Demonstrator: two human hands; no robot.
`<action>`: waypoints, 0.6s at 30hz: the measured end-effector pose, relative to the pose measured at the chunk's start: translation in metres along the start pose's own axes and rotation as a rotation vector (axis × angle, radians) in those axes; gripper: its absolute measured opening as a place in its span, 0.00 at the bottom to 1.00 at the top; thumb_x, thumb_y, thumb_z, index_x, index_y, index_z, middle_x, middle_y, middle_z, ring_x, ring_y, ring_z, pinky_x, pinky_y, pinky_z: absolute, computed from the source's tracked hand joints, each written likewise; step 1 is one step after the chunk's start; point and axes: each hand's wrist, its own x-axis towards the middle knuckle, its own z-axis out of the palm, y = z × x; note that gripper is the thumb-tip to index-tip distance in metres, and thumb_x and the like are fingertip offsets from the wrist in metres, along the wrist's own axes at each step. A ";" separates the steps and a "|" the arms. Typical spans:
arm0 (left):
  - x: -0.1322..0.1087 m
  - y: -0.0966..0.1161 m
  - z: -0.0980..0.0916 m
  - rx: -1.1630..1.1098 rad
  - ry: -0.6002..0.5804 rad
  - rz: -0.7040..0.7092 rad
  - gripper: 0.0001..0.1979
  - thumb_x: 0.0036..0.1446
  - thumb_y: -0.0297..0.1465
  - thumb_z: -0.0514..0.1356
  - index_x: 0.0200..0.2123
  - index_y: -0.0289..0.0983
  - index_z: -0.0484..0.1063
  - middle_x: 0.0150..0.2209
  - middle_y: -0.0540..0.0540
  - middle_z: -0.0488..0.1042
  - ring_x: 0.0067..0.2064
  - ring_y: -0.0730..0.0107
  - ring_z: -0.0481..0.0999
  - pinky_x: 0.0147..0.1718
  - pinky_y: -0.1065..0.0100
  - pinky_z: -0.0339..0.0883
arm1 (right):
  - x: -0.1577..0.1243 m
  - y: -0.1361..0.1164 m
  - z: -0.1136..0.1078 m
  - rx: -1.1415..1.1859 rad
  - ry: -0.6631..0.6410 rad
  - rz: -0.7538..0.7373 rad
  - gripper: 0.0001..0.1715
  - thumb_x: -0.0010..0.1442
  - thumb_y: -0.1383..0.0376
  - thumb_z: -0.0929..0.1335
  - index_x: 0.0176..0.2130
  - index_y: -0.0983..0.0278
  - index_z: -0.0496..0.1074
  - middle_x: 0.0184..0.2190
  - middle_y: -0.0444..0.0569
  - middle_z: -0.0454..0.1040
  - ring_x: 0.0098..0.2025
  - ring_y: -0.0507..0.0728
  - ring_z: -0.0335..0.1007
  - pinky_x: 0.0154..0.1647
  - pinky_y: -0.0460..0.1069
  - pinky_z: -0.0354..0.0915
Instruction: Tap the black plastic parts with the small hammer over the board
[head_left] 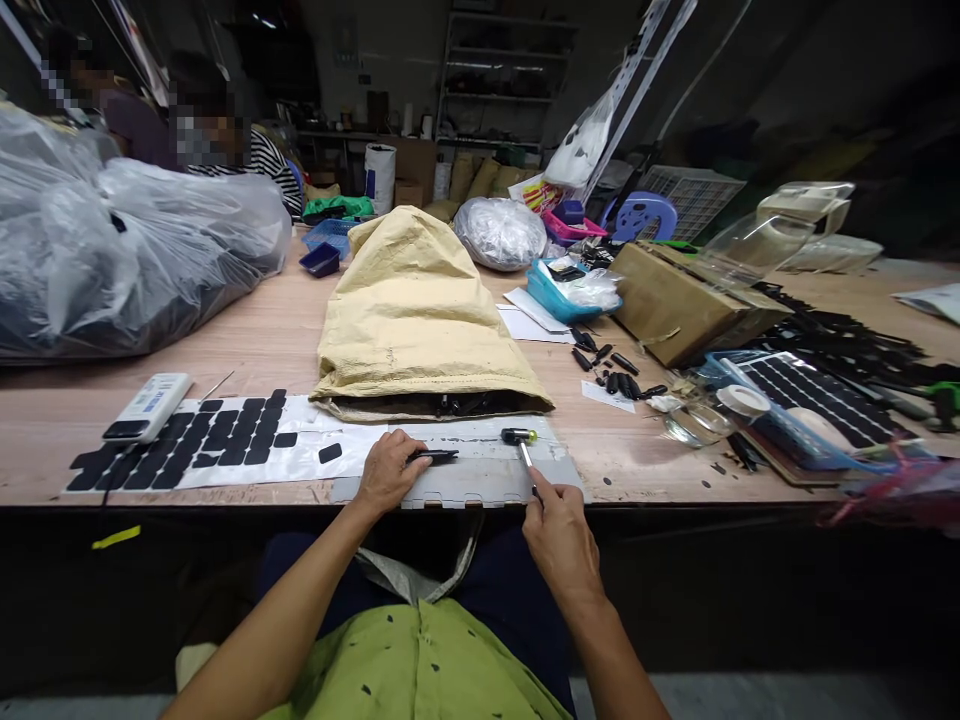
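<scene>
My left hand (390, 470) is closed on a slim black part (437, 455), which lies on a grey board (480, 475) at the table's front edge. In my right hand (561, 535) is a small hammer (520, 440) with a black and yellow-green head and a metal shaft. The hammer head is over the board, to the right of the black part and apart from it. Behind the board lies a tan sack (427, 310), its mouth towards me, with dark pieces inside. Left of my left hand, black rounded stickers (247, 430) sit on white backing sheets.
A white device (154, 400) rests by the stickers. Large plastic bags (150, 240) fill the left. To the right are black pieces (619, 380), a turquoise basket (555, 295), a cardboard box (682, 300) and a blue tray (810, 400). Two people (217, 130) sit at the far left.
</scene>
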 end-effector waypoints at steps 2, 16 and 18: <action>0.000 -0.001 0.000 -0.006 -0.006 0.008 0.11 0.63 0.37 0.58 0.41 0.40 0.78 0.35 0.46 0.72 0.41 0.63 0.69 0.42 0.62 0.62 | -0.002 -0.001 0.001 -0.029 -0.018 -0.010 0.25 0.63 0.66 0.63 0.58 0.59 0.72 0.43 0.51 0.66 0.26 0.49 0.62 0.26 0.47 0.57; -0.008 0.005 -0.016 -0.078 -0.144 0.148 0.12 0.64 0.38 0.56 0.38 0.44 0.80 0.44 0.46 0.73 0.45 0.63 0.69 0.48 0.60 0.60 | -0.006 0.001 0.007 -0.012 0.065 -0.046 0.24 0.63 0.66 0.63 0.57 0.57 0.72 0.40 0.48 0.66 0.24 0.47 0.58 0.24 0.45 0.54; -0.018 0.006 -0.020 -0.078 -0.218 0.231 0.09 0.61 0.39 0.60 0.38 0.47 0.80 0.51 0.46 0.72 0.52 0.59 0.68 0.53 0.57 0.58 | -0.006 -0.001 0.006 -0.021 0.043 -0.026 0.24 0.63 0.66 0.64 0.57 0.57 0.72 0.41 0.48 0.66 0.23 0.46 0.57 0.24 0.46 0.54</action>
